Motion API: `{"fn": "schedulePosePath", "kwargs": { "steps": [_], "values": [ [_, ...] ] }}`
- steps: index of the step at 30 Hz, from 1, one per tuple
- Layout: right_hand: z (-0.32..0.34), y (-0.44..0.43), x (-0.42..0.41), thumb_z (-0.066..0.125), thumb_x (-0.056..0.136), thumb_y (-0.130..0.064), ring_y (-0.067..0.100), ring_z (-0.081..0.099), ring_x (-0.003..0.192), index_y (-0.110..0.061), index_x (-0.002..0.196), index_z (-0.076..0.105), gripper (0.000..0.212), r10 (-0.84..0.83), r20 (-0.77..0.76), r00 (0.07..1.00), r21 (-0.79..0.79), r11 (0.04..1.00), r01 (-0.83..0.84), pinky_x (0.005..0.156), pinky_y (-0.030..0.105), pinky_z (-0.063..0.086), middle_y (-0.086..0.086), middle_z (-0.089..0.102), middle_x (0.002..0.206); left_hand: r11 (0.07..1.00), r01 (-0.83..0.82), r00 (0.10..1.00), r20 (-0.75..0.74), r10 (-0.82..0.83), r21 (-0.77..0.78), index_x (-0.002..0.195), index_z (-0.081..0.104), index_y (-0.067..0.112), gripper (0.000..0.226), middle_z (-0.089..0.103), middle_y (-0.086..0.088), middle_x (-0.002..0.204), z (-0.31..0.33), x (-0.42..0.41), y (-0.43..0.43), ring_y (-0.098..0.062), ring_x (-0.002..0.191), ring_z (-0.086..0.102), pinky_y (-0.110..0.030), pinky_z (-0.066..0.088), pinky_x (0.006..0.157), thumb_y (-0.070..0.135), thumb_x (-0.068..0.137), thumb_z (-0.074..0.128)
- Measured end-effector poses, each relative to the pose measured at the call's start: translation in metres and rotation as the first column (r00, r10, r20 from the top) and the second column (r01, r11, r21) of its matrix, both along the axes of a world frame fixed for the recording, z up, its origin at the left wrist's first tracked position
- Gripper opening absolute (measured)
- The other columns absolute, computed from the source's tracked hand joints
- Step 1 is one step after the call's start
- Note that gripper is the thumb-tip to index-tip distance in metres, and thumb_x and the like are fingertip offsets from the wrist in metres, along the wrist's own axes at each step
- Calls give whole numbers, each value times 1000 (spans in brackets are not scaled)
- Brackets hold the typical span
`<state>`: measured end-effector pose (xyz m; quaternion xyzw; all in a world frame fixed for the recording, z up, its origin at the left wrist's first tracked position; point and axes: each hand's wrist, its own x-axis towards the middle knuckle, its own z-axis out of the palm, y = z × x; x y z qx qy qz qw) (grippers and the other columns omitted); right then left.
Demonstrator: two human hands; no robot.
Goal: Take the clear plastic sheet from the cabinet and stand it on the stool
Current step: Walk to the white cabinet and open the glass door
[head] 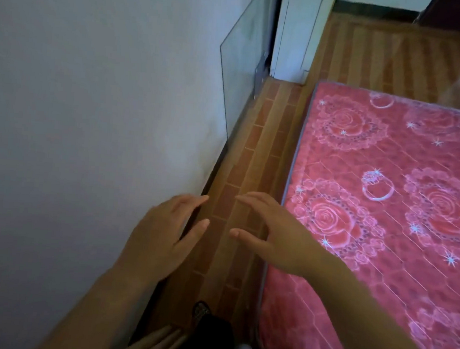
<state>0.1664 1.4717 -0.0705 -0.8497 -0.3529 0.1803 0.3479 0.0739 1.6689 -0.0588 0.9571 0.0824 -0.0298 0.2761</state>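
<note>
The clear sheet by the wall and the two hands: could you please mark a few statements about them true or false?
1. The clear plastic sheet stands on edge against the white wall. True.
2. The left hand grips the sheet. False: it is open and empty, well short of the sheet.
3. The right hand is open, its fingers spread over the brick-patterned floor. True.
4. The sheet lies flat on the pink floral mattress. False: it is upright across the floor strip from the mattress.
5. A stool stands beside the sheet. False: no stool is in view.
</note>
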Motion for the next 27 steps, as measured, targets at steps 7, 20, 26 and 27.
{"fn": "schedulePosePath", "kwargs": {
  "steps": [7,20,26,27],
  "values": [
    [-7,87,2,48,82,-62,8,33,133,-36,137,33,63,46,-28,999,-40,998,-47,109,33,33,-10,31,148,999,-40,999,-6,40,5,136,36,39,67,41,15,142,-2,-12,75,-6,129,38,-44,36,107,70,80,18],
    [-12,118,27,42,78,-69,8,36,130,-36,138,33,69,-13,-27,1000,-83,996,11,106,36,38,-13,31,147,1000,21,999,-50,-20,18,137,28,46,70,33,15,147,-3,22,121,-6,134,31,-33,33,108,73,74,13],
    [-7,113,86,48,82,-60,8,38,127,-36,137,34,62,-99,-20,995,-72,993,97,105,36,38,-14,33,144,992,128,991,-33,-128,11,136,27,46,70,34,15,147,-6,102,114,-6,134,31,-29,28,108,72,73,12],
    [-7,109,100,48,82,-61,6,38,127,-36,136,35,61,-128,-10,992,-66,990,127,105,35,38,-14,33,143,988,156,987,-33,-155,5,136,27,45,70,34,15,147,-6,121,110,-5,134,31,-29,28,108,72,73,12]
  ]
}}
